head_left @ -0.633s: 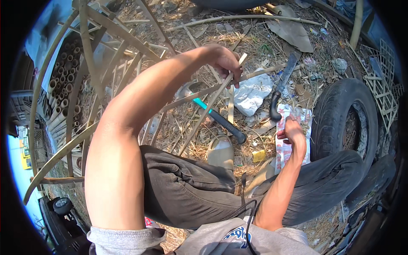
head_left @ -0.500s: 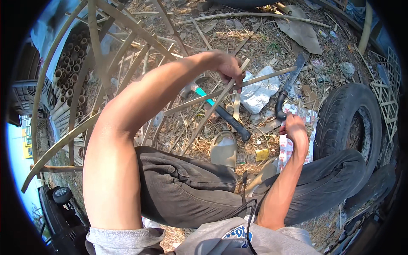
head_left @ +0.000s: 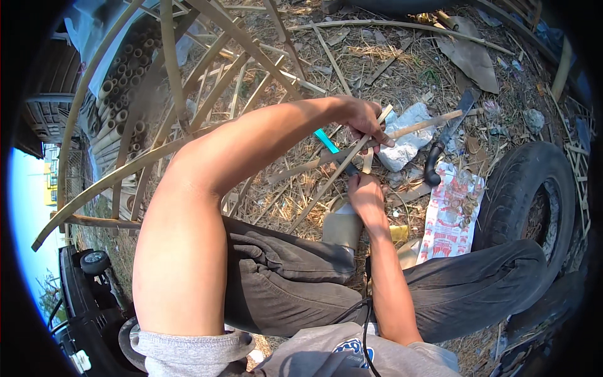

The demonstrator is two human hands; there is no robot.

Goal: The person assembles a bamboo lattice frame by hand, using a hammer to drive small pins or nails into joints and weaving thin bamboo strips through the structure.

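My left hand [head_left: 366, 122] is closed at the crossing of two split bamboo strips. One bamboo strip [head_left: 317, 199] slants from lower left up through the fingers. The other, a crossing strip [head_left: 433, 125], runs to the right past a crumpled white bag. Just below, my right hand [head_left: 367, 191] is closed over the black grip of a hammer [head_left: 326, 141] with a teal shaft section. That hammer lies under the strips; its head is hidden behind my left forearm. A short bamboo piece [head_left: 368, 162] shows between the two hands.
A red-and-white sheet [head_left: 440, 239] with small brownish bits on it lies by my right knee. Beyond it are a black-handled machete [head_left: 433, 163] and an old tire [head_left: 496, 201]. A bamboo lattice frame [head_left: 248, 47] and stacked bamboo tubes [head_left: 113, 129] stand at left.
My right hand has moved left from the red-and-white sheet to the hammer's grip. My left hand stays at the strips' crossing. The whole view has shifted slightly.
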